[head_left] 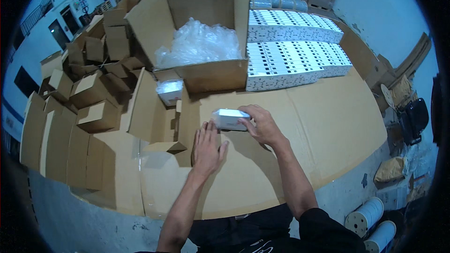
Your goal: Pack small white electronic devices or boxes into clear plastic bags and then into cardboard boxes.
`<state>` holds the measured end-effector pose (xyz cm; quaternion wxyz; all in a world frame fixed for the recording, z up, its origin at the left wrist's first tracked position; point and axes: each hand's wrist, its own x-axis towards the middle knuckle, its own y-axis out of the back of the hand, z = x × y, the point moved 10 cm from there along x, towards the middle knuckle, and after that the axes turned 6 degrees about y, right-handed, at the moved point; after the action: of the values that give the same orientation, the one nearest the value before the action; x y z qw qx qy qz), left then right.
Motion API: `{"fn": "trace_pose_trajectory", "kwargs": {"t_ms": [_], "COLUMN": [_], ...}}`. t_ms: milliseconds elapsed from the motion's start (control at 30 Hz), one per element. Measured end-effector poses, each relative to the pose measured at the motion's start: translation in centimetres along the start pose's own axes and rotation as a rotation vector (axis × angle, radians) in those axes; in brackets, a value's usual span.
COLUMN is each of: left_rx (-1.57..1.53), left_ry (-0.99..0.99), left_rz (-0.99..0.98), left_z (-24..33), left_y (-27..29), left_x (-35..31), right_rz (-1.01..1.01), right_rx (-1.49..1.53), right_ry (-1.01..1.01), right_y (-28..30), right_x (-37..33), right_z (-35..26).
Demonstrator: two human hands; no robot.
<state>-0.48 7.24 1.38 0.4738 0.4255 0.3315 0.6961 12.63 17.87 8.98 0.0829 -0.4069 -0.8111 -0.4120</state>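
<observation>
A small white box (pixel 232 119), with clear plastic wrap at its left end, sits over the cardboard-covered table in front of me. My right hand (pixel 263 125) grips its right end, thumb on the near side and fingers over the top. Beside its left end is my left hand (pixel 207 149), fingers stretched out and thumb apart; I cannot tell whether the fingertips touch the wrap. Left of that hand stands an open brown carton (pixel 149 107). A plastic-wrapped white box (pixel 170 92) lies in the carton's far end.
A large open carton (pixel 201 76) behind holds clear plastic wrap (pixel 204 44). Stacked rows of white boxes (pixel 300 56) stand at the far right of the table (pixel 337 117). Several open brown cartons (pixel 96 96) crowd the left side. Cable spools (pixel 365 216) stand on the floor at lower right.
</observation>
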Motion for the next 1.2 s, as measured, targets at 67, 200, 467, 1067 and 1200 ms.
{"fn": "trace_pose_trajectory", "kwargs": {"t_ms": [67, 200, 467, 1067, 1200], "left_rx": [0.03, 0.051, 0.073, 0.035, 0.046], "left_ry": [0.027, 0.063, 0.08, 0.11, 0.106], "left_rz": [-0.01, -0.052, -0.082, -0.089, -0.082], "left_z": [0.4, 1.7, 2.2, 2.0, 2.2], "left_y": [0.5, 2.1, 4.7, 6.2, 6.2], "left_x": [-1.5, -4.2, -10.0, -12.3, -12.2], "right_rz": [0.05, 0.193, 0.131, -0.334, -0.275], "right_rx": [0.009, 0.069, 0.261, -0.443, -0.518], "right_ry": [-0.028, 0.033, 0.132, 0.317, 0.308], "right_y": [0.5, 1.4, -5.7, -15.5, -15.5], "right_x": [0.4, 3.0, 13.2, 17.9, 16.9], "right_z": [0.0, -0.8, -5.7, -7.4, -6.2]}}
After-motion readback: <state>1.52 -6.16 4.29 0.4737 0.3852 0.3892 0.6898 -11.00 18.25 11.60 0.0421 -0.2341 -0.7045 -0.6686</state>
